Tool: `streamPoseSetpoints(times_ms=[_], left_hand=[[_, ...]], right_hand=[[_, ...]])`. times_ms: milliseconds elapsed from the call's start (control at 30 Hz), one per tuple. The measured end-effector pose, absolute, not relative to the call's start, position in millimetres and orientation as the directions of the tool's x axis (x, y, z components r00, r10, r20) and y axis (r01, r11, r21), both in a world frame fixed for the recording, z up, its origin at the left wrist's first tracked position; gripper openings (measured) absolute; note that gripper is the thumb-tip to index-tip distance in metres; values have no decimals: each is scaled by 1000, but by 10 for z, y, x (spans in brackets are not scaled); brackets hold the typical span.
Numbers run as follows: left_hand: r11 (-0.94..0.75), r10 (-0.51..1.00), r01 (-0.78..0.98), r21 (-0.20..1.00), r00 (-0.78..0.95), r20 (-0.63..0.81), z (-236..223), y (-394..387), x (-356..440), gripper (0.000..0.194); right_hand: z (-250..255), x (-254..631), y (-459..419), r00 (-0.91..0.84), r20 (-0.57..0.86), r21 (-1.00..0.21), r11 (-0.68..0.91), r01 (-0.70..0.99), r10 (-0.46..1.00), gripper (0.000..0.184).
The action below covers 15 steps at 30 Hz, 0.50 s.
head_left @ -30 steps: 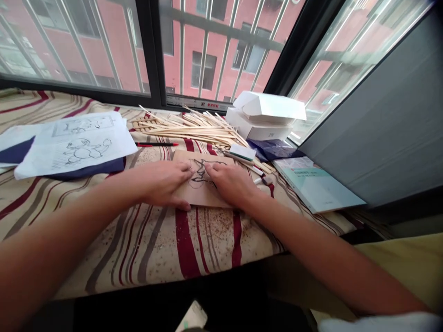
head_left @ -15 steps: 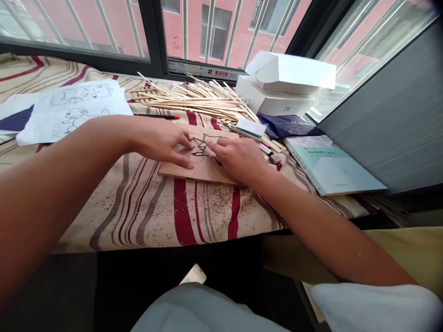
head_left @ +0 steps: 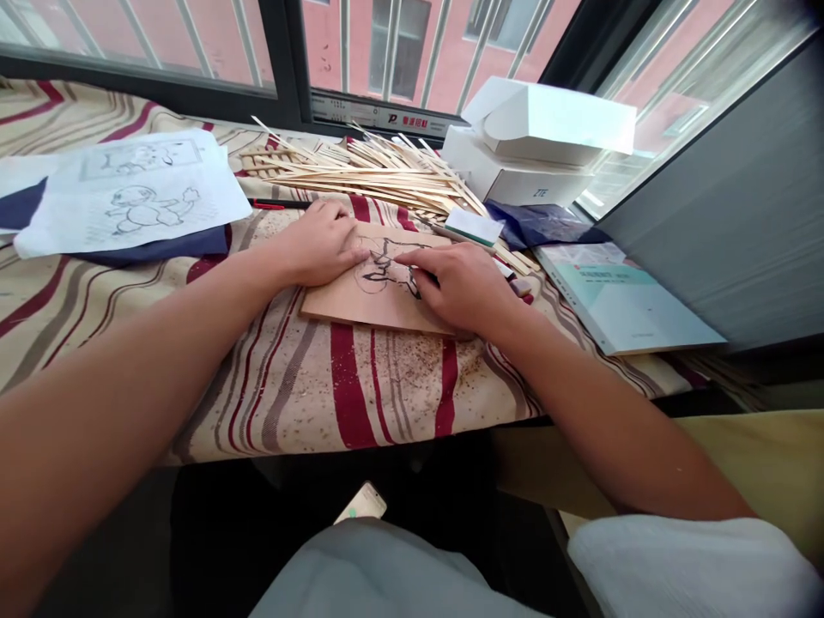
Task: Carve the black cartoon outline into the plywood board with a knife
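Observation:
A thin light-brown wooden board [head_left: 379, 302] lies on a striped cloth [head_left: 302, 403], with a black line drawing of a cartoon figure [head_left: 386, 270] on it. My left hand [head_left: 318, 245] rests on the board's far left corner, its fingertips near the drawing. My right hand [head_left: 460, 287] lies on the board's right part, fingers curled over the drawing's right side. Those fingers hide whether anything is pinched in them.
Printed sheets with cartoon outlines [head_left: 135, 197] lie on dark blue fabric at left. Behind are a red-and-black pen [head_left: 276, 204], a pile of thin wooden sticks [head_left: 366, 172], a white ZTE box [head_left: 515, 167] and a book [head_left: 624, 296]. A window runs along the far side.
My left hand has slid toward the board's far left corner. My right hand stays over the drawing. The whole scene sits higher in the view than before.

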<state>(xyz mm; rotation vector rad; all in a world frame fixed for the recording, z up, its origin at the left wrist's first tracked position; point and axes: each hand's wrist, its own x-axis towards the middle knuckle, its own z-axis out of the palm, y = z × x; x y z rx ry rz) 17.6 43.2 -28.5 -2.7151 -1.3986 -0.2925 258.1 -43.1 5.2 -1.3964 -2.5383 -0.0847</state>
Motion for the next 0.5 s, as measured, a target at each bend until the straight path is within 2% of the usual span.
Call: streamPoseSetpoints(times_ms=[167, 300, 500], left_hand=[[-509, 858, 854, 105, 494, 144, -319, 517, 157, 71], [-517, 851, 854, 51, 507, 141, -318, 502, 185, 72], [-450, 893, 893, 7, 449, 33, -166, 356, 260, 72]], right_hand=[[25, 2545, -368, -495, 220, -76, 520, 851, 841, 48], [42, 2554, -332, -485, 216, -117, 516, 849, 847, 46], [66, 2582, -352, -483, 196, -206, 518, 830, 853, 46]])
